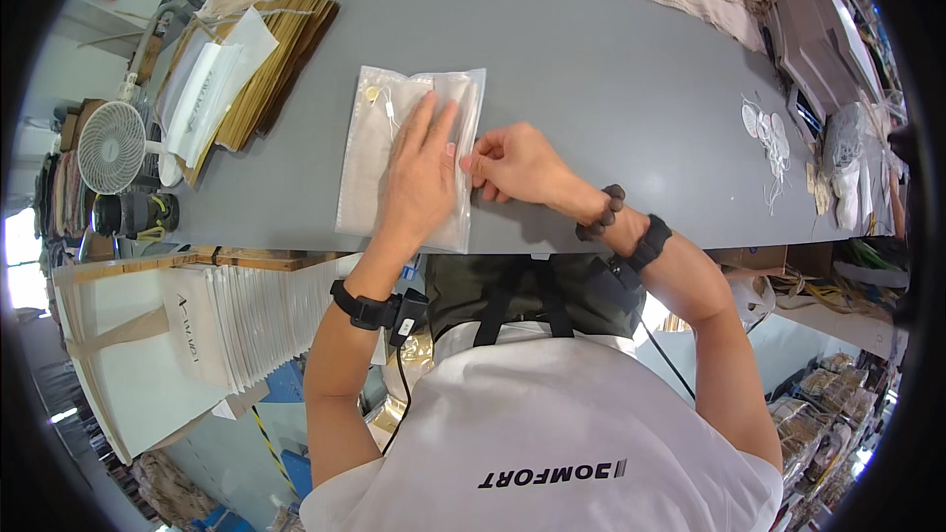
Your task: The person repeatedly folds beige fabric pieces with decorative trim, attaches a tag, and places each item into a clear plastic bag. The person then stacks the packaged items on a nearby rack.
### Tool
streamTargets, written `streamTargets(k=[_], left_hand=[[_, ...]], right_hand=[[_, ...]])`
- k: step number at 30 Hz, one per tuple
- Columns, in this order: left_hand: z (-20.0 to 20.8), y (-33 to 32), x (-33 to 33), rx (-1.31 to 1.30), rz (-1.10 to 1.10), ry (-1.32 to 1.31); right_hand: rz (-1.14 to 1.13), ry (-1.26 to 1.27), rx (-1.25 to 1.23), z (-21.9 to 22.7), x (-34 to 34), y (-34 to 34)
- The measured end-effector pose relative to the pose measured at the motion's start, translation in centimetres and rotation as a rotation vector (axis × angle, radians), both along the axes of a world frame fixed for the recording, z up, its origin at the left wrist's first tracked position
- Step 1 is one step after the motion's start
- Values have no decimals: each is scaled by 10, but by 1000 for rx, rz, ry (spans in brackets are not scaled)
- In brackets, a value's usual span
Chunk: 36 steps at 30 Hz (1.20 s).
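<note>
On the grey table, near edge: clear bag with folded beige fabric inside, both hands on or at it.
Bag lay flat, slightly left of centre, lower end by the table's near edge. Left hand was flat on top, fingers extended and pointing away from the wearer, pressing but not gripping. Right hand was curled at the bag's right edge, thumb and forefinger close together; couldn't tell if any film was caught between them. Gold disc and white tag showed near the bag's far end. Brown paper stack sat far left, white fan beyond it; stringed tags lay well off to the right.
</note>
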<state>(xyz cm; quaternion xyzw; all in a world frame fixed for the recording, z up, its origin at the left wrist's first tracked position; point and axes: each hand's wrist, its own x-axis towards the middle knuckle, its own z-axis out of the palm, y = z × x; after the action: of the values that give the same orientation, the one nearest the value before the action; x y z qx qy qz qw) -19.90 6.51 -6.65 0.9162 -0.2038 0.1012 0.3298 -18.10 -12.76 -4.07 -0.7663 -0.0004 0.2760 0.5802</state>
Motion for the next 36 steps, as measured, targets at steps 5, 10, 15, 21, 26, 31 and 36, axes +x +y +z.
streamTargets(k=[5,10,15,21,26,31,36], left_hand=[[-6,2,-8,36,-49,9],[17,5,-1,-170,-3,-4],[58,0,-7,-199,-12,-65],[35,-22,-59,-25,-42,-84],[32,-33,-76,-128,-141,50],[54,-23,-54,-475,-319,469],[71,-3,37,-651,-16,255]], right_hand=[[-69,-159,-48,-8,18,3],[-41,-313,-9,0,20,5],[-155,-84,185,15,14,-4],[-171,-24,149,20,7,-10],[-282,-240,-31,10,25,-7],[-190,-219,71,28,39,-27],[-50,-219,176,64,27,-28]])
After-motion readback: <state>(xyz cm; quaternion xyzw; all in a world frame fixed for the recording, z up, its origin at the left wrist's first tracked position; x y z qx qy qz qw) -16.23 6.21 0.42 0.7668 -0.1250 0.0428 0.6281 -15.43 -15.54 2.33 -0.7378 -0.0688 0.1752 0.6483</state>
